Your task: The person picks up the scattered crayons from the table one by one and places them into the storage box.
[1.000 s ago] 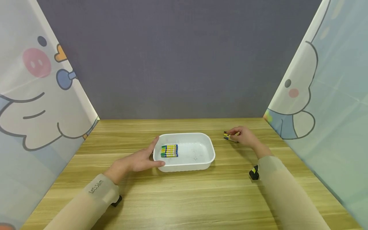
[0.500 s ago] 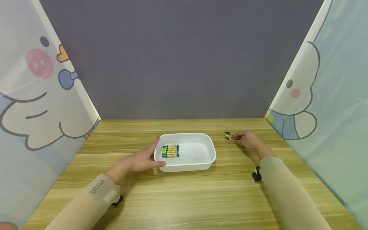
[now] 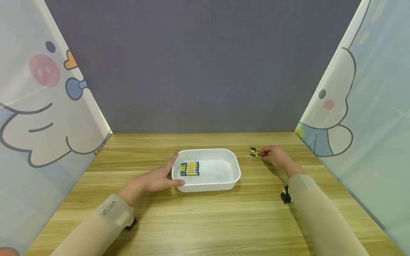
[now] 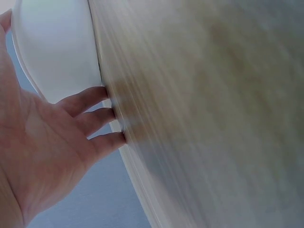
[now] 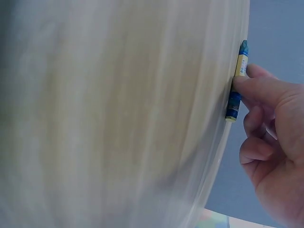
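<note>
A white plastic tray (image 3: 224, 179) stands mid-table with several blue-and-yellow crayons (image 3: 189, 168) lined up in its left half. My left hand (image 3: 168, 173) rests against the tray's left end, fingers straight along the side and thumb at the front corner. The left wrist view shows those fingers (image 4: 95, 121) beside the tray wall (image 4: 57, 52). To the right of the tray lie a few loose crayons (image 3: 255, 152) on the table. My right hand (image 3: 263, 154) is at their right ends with curled fingers. In the right wrist view its fingertip (image 5: 249, 85) pinches one crayon (image 5: 236, 92).
The wooden table (image 3: 205, 220) is boxed in by a grey back wall (image 3: 205, 71) and cartoon-printed side panels (image 3: 41, 117). Both forearms wear beige sleeves with small black wrist devices (image 3: 285, 195).
My right hand has drawn back a little to the right, uncovering the loose crayons' left ends. The left hand and tray have stayed put.
</note>
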The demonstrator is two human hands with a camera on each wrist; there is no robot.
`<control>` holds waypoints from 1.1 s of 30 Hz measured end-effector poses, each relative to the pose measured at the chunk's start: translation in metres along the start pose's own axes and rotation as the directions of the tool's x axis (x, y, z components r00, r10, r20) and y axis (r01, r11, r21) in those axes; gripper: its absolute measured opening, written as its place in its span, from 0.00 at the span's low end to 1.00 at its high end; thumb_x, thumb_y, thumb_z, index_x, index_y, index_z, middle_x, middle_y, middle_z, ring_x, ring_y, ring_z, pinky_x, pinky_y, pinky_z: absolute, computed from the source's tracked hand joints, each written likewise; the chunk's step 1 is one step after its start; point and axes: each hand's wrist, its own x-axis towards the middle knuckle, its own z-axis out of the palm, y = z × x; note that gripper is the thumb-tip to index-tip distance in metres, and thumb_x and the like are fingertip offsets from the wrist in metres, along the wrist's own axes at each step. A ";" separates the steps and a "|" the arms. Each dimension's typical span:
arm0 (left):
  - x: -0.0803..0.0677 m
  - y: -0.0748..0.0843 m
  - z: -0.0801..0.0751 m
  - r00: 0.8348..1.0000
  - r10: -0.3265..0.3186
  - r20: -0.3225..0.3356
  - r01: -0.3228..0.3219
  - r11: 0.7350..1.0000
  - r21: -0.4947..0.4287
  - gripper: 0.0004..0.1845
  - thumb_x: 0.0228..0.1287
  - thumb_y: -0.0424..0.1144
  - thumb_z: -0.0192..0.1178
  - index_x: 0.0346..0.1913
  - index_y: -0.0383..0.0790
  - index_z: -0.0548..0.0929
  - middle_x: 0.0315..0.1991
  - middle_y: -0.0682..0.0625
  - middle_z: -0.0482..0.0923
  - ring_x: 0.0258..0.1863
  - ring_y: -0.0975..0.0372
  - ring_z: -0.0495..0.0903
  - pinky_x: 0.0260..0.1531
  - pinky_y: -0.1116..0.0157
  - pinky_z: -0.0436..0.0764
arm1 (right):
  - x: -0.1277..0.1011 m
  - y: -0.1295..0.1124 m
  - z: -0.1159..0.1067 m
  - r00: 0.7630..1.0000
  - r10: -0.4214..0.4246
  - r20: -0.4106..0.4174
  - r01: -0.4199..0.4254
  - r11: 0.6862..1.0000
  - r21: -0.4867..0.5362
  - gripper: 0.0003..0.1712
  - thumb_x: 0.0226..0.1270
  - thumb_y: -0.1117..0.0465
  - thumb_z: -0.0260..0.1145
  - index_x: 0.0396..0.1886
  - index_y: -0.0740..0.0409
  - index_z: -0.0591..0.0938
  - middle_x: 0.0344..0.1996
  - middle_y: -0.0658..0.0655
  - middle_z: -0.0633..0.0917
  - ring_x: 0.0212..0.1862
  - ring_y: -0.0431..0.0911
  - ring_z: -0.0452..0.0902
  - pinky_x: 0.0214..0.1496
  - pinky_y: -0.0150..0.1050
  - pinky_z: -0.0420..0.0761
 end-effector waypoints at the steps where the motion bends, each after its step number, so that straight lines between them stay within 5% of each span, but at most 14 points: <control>1: 0.000 0.000 0.000 1.000 0.000 -0.001 0.000 1.000 -0.001 0.68 0.70 0.70 0.67 0.91 0.53 0.28 0.80 0.32 0.69 0.72 0.43 0.76 0.77 0.36 0.68 | -0.001 -0.001 0.000 1.000 0.000 0.000 0.000 1.000 0.001 0.10 0.72 0.69 0.72 0.50 0.61 0.92 0.42 0.60 0.90 0.44 0.50 0.83 0.50 0.47 0.79; 11: -0.001 0.000 0.000 1.000 0.008 -0.002 -0.008 1.000 -0.011 0.68 0.70 0.70 0.67 0.91 0.52 0.28 0.78 0.33 0.71 0.71 0.44 0.77 0.77 0.36 0.68 | -0.003 -0.002 0.000 0.997 -0.022 0.073 0.016 0.997 0.076 0.11 0.73 0.66 0.74 0.53 0.60 0.92 0.41 0.58 0.90 0.39 0.44 0.79 0.37 0.37 0.79; 17: -0.001 0.000 0.000 1.000 0.008 0.001 -0.008 1.000 0.001 0.68 0.70 0.71 0.67 0.91 0.51 0.28 0.76 0.33 0.73 0.69 0.45 0.78 0.77 0.36 0.69 | -0.004 -0.011 0.000 0.999 -0.017 0.035 0.014 0.997 0.074 0.13 0.74 0.64 0.72 0.54 0.59 0.92 0.44 0.59 0.91 0.37 0.44 0.77 0.39 0.38 0.77; 22: 0.001 0.000 -0.001 1.000 0.013 0.002 -0.013 1.000 0.002 0.68 0.70 0.71 0.66 0.91 0.52 0.28 0.79 0.34 0.70 0.70 0.46 0.77 0.77 0.37 0.68 | -0.002 -0.035 -0.004 0.998 -0.054 -0.019 0.055 0.994 0.099 0.14 0.78 0.61 0.70 0.57 0.55 0.92 0.49 0.59 0.91 0.43 0.47 0.78 0.45 0.42 0.78; 33: 0.003 -0.003 0.001 1.000 0.006 0.007 -0.006 1.000 -0.011 0.68 0.70 0.71 0.67 0.91 0.53 0.27 0.77 0.35 0.73 0.68 0.47 0.78 0.77 0.37 0.68 | 0.009 -0.114 0.001 0.986 -0.164 -0.002 0.162 0.972 0.171 0.13 0.77 0.60 0.72 0.56 0.47 0.93 0.48 0.54 0.90 0.30 0.44 0.72 0.31 0.37 0.74</control>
